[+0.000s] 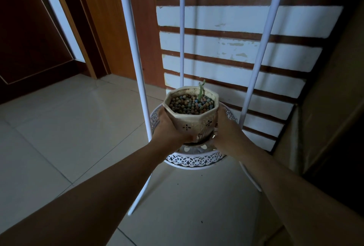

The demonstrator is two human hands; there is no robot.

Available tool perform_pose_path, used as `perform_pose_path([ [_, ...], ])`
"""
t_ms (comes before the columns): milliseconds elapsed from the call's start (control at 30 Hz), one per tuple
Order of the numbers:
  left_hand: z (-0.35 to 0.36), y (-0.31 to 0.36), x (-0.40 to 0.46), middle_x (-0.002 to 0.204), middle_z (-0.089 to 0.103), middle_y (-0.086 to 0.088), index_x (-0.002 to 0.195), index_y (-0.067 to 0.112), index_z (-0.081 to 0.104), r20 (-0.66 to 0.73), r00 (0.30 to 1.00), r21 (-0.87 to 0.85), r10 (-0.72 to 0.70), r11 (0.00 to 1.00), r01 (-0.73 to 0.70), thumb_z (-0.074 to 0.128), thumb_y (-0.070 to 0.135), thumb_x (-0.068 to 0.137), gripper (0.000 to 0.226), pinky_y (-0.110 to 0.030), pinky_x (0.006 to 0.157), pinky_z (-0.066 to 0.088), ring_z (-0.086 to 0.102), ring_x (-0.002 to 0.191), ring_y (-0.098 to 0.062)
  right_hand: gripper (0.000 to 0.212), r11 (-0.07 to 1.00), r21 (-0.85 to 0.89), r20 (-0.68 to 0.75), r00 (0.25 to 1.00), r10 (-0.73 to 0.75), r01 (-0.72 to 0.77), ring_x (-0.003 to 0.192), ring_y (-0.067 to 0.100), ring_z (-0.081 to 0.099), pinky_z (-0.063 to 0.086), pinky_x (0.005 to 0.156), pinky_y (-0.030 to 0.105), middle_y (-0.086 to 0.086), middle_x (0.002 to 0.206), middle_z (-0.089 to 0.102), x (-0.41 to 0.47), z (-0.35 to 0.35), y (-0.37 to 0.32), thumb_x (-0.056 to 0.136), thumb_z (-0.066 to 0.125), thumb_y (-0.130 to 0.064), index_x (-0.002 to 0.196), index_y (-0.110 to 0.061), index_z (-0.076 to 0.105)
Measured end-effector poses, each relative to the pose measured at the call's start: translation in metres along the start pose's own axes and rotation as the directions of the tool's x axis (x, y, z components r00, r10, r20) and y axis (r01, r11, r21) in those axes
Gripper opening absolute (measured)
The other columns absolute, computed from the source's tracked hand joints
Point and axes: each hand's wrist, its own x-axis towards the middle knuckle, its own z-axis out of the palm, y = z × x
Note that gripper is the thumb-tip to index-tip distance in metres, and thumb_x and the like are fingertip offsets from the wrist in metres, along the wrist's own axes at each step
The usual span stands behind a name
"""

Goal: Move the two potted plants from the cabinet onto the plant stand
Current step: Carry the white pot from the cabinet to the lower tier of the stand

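Two bare forearms reach in from the bottom corners of the frame and meet at the centre, where both hands hold a cream, eight-sided ceramic pot (194, 116) with small flower-shaped cut-outs in its wall. The left hand (169, 126) is wrapped around the pot's left side and the right hand (226, 127) presses against its right side, so the pot is clamped between the two palms. The pot is filled to near the rim with small round pebbles (190, 104) in brown, blue and grey tones, and a thin pale green shoot (201, 88) rises from the far side of them.

The pot sits just over, or on, the round white metal tray (196, 159) of a plant stand, a tray with a lacy pierced rim (whether the pot's base already rests on it cannot be told, as the hands hide the contact). Three slim white tubes (136, 68) of the stand climb from the tray to the top edge of the frame. Behind, in the upper right, is a white-painted brick wall (236, 19) with brown joints; a brown wooden door (29, 29) fills the upper left. Pale glossy floor tiles (69, 127) spread across the lower left.
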Motion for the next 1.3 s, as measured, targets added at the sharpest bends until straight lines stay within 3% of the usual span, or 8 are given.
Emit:
perform_pose_path([
  [100,-0.004,0.001,-0.009,0.104,0.051,0.024,0.138,0.027,0.026,0.042,0.999,-0.133,-0.028,0.991,0.033,0.086,0.017,0.055,0.102,-0.013,0.064,0.052,0.054,0.1,-0.002,0.057,0.948,0.296,-0.047,0.989,0.139,-0.119,0.12,0.02,0.054,0.051,0.094,0.04,0.0,0.131,0.057,0.001,-0.005,0.0,0.085,0.051,-0.005,0.136,-0.029,0.04],
  [200,-0.002,0.009,-0.01,0.122,0.058,0.006,0.137,0.026,0.033,0.01,0.997,-0.252,-0.081,0.964,0.081,0.068,0.037,0.078,0.069,-0.027,0.073,0.058,0.06,0.104,-0.01,0.04,0.866,0.459,-0.064,0.965,0.254,-0.198,0.119,0.022,0.051,0.044,0.101,0.048,0.002,0.13,0.055,0.004,-0.004,-0.007,0.091,0.044,-0.023,0.13,-0.034,0.048],
  [300,0.003,0.018,-0.005,0.136,0.05,-0.008,0.139,0.027,0.033,-0.038,0.978,-0.31,-0.205,0.933,0.183,0.045,0.048,0.09,0.055,-0.048,0.095,0.05,0.054,0.118,-0.028,0.045,0.873,0.45,-0.057,0.969,0.239,-0.189,0.116,0.023,0.053,0.043,0.101,0.047,0.004,0.132,0.055,0.006,0.004,-0.016,0.093,0.039,-0.048,0.133,-0.03,0.046],
  [400,0.007,0.02,-0.001,0.139,0.046,-0.012,0.142,0.027,0.028,-0.062,0.968,-0.287,-0.242,0.933,0.215,0.036,0.049,0.093,0.055,-0.052,0.101,0.045,0.05,0.123,-0.033,0.053,0.845,0.473,-0.049,0.95,0.307,-0.249,0.118,0.027,0.052,0.045,0.1,0.049,0.003,0.137,0.051,0.012,0.01,-0.017,0.09,0.041,-0.056,0.138,-0.035,0.036],
  [633,0.011,0.02,0.004,0.136,0.049,-0.011,0.139,0.03,0.031,-0.095,0.968,-0.289,-0.234,0.937,0.198,0.037,0.04,0.095,0.046,-0.053,0.1,0.044,0.049,0.121,-0.03,0.044,0.817,0.517,-0.068,0.94,0.335,-0.254,0.098,0.024,0.055,0.051,0.091,0.054,-0.006,0.099,0.052,0.021,0.016,-0.011,0.088,0.044,-0.04,0.131,-0.041,0.038],
  [733,0.011,0.018,0.003,0.135,0.05,-0.01,0.139,0.032,0.031,-0.105,0.966,-0.266,-0.238,0.942,0.203,0.036,0.041,0.094,0.046,-0.054,0.1,0.045,0.05,0.12,-0.031,0.045,0.831,0.495,-0.048,0.947,0.318,-0.254,0.108,0.028,0.056,0.049,0.092,0.054,-0.003,0.109,0.052,0.02,0.016,-0.011,0.088,0.043,-0.043,0.132,-0.043,0.036],
  [1100,0.008,0.021,0.002,0.115,0.05,-0.001,0.135,0.036,0.033,-0.114,0.966,-0.261,-0.23,0.946,0.195,0.034,0.039,0.095,0.04,-0.047,0.093,0.049,0.052,0.107,-0.025,0.047,0.86,0.462,-0.089,0.953,0.289,-0.217,0.106,0.023,0.055,0.051,0.093,0.052,-0.007,0.107,0.046,0.017,0.017,-0.013,0.091,0.043,-0.044,0.136,-0.041,0.033],
  [1300,0.007,0.027,-0.004,0.129,0.049,-0.007,0.141,0.031,0.026,-0.084,0.967,-0.232,-0.242,0.948,0.217,0.034,0.046,0.094,0.05,-0.054,0.099,0.044,0.049,0.119,-0.029,0.05,0.857,0.457,-0.059,0.954,0.295,-0.237,0.115,0.028,0.055,0.047,0.097,0.052,0.001,0.125,0.054,0.015,0.015,-0.016,0.089,0.041,-0.049,0.138,-0.041,0.029],
])
